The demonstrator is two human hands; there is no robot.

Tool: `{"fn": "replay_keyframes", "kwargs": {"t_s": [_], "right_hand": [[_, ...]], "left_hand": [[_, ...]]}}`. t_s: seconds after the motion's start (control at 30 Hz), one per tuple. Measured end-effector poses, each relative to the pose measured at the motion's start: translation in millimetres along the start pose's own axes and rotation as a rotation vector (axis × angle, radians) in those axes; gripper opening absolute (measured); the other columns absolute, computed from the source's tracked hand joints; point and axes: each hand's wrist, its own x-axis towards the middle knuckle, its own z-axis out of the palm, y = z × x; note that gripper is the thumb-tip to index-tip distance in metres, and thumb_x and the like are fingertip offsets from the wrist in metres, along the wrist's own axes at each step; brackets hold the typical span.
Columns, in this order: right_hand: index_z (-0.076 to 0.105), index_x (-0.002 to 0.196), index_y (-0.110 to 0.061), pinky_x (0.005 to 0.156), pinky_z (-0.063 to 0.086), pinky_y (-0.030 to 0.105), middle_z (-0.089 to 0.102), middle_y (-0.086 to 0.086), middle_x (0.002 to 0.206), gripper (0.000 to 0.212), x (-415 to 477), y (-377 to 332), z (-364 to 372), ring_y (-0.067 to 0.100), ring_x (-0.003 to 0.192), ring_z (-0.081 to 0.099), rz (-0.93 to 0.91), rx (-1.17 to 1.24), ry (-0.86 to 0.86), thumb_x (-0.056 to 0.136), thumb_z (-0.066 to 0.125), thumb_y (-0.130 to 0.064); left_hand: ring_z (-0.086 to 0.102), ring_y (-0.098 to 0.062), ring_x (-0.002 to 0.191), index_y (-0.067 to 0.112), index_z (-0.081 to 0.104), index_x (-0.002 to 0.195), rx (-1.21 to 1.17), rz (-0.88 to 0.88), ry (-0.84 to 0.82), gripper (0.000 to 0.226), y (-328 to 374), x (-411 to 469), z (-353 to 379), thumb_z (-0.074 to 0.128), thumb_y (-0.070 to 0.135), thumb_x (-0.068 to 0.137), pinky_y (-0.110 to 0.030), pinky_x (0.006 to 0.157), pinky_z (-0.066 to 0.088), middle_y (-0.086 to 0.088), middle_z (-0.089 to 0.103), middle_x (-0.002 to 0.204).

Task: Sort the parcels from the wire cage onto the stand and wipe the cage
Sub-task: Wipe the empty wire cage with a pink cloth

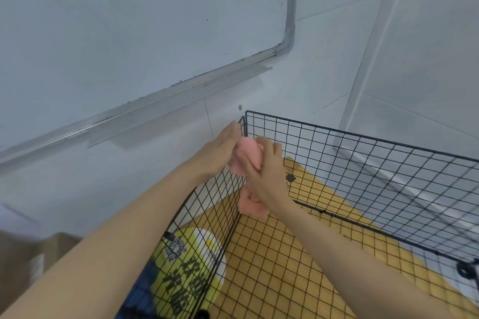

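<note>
The black wire cage [363,163] stands in the right half of the view, with a yellow-brown floor [298,254] and no parcels visible inside it. A pink cloth [247,155] is pressed against the cage's far left corner post. My right hand [264,176] grips the cloth from inside the cage, and a tail of the cloth hangs below it. My left hand [220,150] is outside the corner, closed on the cloth and the top of the wire panel.
A yellow-green and white bag with black print [186,269] lies outside the cage's left wall. A brown cardboard box [39,254] sits at the lower left. A whiteboard with a metal frame [155,98] hangs on the tiled wall behind.
</note>
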Motion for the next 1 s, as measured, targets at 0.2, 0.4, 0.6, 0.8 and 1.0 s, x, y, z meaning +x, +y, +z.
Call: {"fn": "replay_keyframes", "kwargs": {"t_s": [0.2, 0.4, 0.6, 0.8, 1.0], "right_hand": [[0.042, 0.128, -0.030, 0.058, 0.048, 0.009, 0.037, -0.002, 0.117, 0.049, 11.2, -9.9, 2.4, -0.003, 0.090, 0.048, 0.070, 0.179, 0.126, 0.087, 0.063, -0.048], [0.041, 0.129, -0.038, 0.064, 0.053, 0.016, 0.043, -0.001, 0.120, 0.048, 15.0, -12.7, 7.8, 0.002, 0.093, 0.052, 0.116, 0.256, 0.103, 0.087, 0.059, -0.053], [0.040, 0.131, -0.035, 0.063, 0.050, 0.014, 0.043, -0.001, 0.121, 0.046, 17.7, -10.7, 11.5, 0.001, 0.093, 0.052, 0.150, 0.275, 0.088, 0.091, 0.053, -0.053], [0.046, 0.127, -0.033, 0.071, 0.046, 0.017, 0.046, 0.001, 0.118, 0.036, 20.8, -14.0, 16.9, -0.001, 0.091, 0.049, 0.141, 0.277, 0.099, 0.094, 0.051, -0.047], [0.047, 0.123, -0.031, 0.071, 0.043, 0.021, 0.045, 0.002, 0.114, 0.032, 22.6, -16.6, 33.6, 0.002, 0.093, 0.048, 0.221, 0.399, 0.093, 0.096, 0.046, -0.050]], "left_hand": [[0.025, -0.002, 0.135, 0.031, 0.009, 0.152, -0.034, 0.034, -0.026, 0.063, -1.2, -1.0, -3.6, 0.037, 0.048, 0.098, -0.027, 0.113, 0.018, 0.011, 0.027, 0.153], [0.034, 0.000, 0.129, 0.042, 0.025, 0.144, -0.055, 0.071, -0.069, 0.047, -3.2, -11.0, -11.1, 0.040, 0.037, 0.100, -0.038, 0.114, 0.030, 0.018, 0.037, 0.144], [0.027, 0.002, 0.136, 0.052, 0.021, 0.141, -0.100, 0.084, -0.147, 0.054, -17.2, -30.1, -14.4, 0.045, 0.028, 0.099, -0.038, 0.116, 0.026, 0.025, 0.029, 0.147], [0.031, 0.001, 0.135, 0.070, 0.026, 0.119, -0.225, 0.081, -0.109, 0.035, -14.7, -41.4, -9.1, 0.040, 0.050, 0.094, -0.024, 0.106, 0.034, 0.043, 0.032, 0.127], [0.030, 0.002, 0.134, 0.064, 0.026, 0.126, -0.248, 0.105, -0.122, 0.037, -13.5, -40.6, -9.2, 0.036, 0.052, 0.093, -0.022, 0.104, 0.035, 0.036, 0.032, 0.133]]}}
